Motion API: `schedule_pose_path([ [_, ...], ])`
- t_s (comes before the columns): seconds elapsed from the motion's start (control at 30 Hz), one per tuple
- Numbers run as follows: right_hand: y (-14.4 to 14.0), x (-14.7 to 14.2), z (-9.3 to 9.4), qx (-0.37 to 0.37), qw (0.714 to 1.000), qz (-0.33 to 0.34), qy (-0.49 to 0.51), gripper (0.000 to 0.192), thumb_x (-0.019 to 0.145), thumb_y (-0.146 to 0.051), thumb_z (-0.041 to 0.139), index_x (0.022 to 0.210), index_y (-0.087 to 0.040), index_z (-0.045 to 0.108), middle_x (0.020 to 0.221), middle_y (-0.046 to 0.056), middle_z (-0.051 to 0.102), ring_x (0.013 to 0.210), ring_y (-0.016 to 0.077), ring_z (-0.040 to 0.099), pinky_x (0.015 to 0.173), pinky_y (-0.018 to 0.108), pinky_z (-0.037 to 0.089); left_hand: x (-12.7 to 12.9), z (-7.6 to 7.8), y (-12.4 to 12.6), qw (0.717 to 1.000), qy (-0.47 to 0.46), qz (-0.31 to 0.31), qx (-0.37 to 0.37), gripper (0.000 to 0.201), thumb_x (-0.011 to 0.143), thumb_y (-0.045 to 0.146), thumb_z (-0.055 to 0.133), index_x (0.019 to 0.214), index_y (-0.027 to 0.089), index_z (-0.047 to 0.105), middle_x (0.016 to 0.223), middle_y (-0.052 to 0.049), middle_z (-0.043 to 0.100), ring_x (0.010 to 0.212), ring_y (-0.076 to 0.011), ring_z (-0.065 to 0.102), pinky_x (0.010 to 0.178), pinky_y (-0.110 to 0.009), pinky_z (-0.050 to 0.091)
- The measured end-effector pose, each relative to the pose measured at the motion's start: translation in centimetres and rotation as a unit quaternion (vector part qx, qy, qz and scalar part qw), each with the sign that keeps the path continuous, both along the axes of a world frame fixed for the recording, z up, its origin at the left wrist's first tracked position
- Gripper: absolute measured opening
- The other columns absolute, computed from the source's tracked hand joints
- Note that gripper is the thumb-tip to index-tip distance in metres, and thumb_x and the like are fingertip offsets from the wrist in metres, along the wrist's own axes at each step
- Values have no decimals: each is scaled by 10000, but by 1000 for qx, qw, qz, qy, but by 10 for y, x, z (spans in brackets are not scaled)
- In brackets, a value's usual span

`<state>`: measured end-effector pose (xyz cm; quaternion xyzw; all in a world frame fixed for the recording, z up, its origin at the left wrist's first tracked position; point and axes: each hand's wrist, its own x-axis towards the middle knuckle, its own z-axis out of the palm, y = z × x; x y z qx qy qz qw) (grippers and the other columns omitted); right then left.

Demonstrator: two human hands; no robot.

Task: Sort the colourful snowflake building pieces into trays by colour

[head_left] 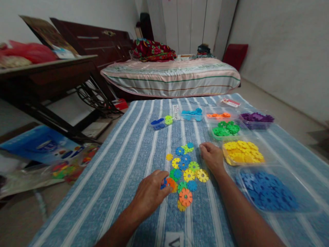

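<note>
Loose plastic notched discs in several colours lie in a scattered patch on the striped cloth between my hands. My left hand (151, 190) is at the patch's near left, thumb and fingers curled around a dark blue disc (163, 184). An orange disc (170, 184) sits right at its thumb and fingertips. Another orange disc (185, 197) overlaps a yellow one just to the right. My right hand (212, 157) rests on the cloth right of the patch, its fingers curled in; whatever they may hold is hidden. Yellow discs (202, 175) and green discs (193, 166) lie nearest it.
Along the right stand clear tubs of blue discs (267, 190), yellow discs (243, 151), green discs (226, 129) and purple discs (257, 117). Farther back are tubs of orange discs (218, 115) and light blue discs (192, 114), and a small dark blue one (157, 124). A bed (169, 77) stands beyond.
</note>
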<state>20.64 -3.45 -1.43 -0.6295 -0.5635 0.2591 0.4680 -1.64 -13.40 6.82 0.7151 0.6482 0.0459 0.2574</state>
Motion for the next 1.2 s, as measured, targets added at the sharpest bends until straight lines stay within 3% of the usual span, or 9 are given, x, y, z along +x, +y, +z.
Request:
schedule_pose_path([
  [0.2, 1, -1, -1, -1, 1000, -3, -12, 359, 805, -455, 464, 779, -174, 686, 571, 1, 586, 565, 144, 550, 591, 250, 393, 5, 7, 6, 997, 51, -31, -47, 170, 781, 274, 507, 874, 195, 625, 907, -40, 567, 814, -185, 555, 681, -271, 336],
  [0.47, 4, -7, -2, 5, 1000, -5, -16, 325, 834, -421, 460, 775, -195, 687, 618, 6, 618, 609, 148, 560, 617, 251, 399, 1, 2, 13, 998, 51, -24, -17, 47, 699, 232, 530, 717, 191, 516, 858, -18, 554, 811, -174, 531, 689, -273, 335],
  [0.63, 4, -9, 0, 11, 1000, -2, -19, 327, 843, -412, 442, 766, -204, 682, 623, 5, 617, 631, 155, 568, 627, 249, 401, -4, 3, 25, 993, -106, 3, -46, 194, 681, 323, 569, 575, 183, 486, 680, 12, 525, 645, -130, 477, 598, -244, 335],
  [0.8, 4, -10, 0, 7, 1000, -5, -16, 316, 842, -406, 449, 773, -209, 686, 631, 1, 623, 635, 152, 571, 630, 236, 401, -5, -5, 45, 941, -290, 114, -134, 363, 574, 470, 706, 570, 173, 498, 455, 61, 434, 445, -73, 351, 459, -206, 247],
  [1.0, 5, -12, 2, 7, 1000, -4, -17, 310, 843, -398, 458, 770, -214, 697, 636, 1, 632, 629, 148, 569, 621, 230, 393, 22, -4, 95, 912, -353, 156, -141, 366, 591, 465, 738, 636, 151, 555, 418, 26, 522, 373, -71, 415, 394, -175, 282],
  [1.1, 5, -13, 2, 10, 1000, -3, -10, 304, 844, -383, 458, 781, -214, 704, 642, -2, 643, 615, 144, 564, 617, 233, 393, 56, 13, 139, 892, -409, 157, -113, 328, 574, 371, 783, 627, 137, 560, 439, 16, 548, 370, -67, 450, 386, -164, 313],
  [1.2, 4, -13, 1, 15, 1000, -1, 8, 304, 843, -389, 465, 767, -214, 701, 631, -2, 642, 609, 147, 565, 610, 239, 395, 99, 35, 187, 846, -505, 140, -97, 249, 615, 252, 780, 683, 129, 575, 540, -3, 609, 469, -82, 563, 466, -166, 426],
])
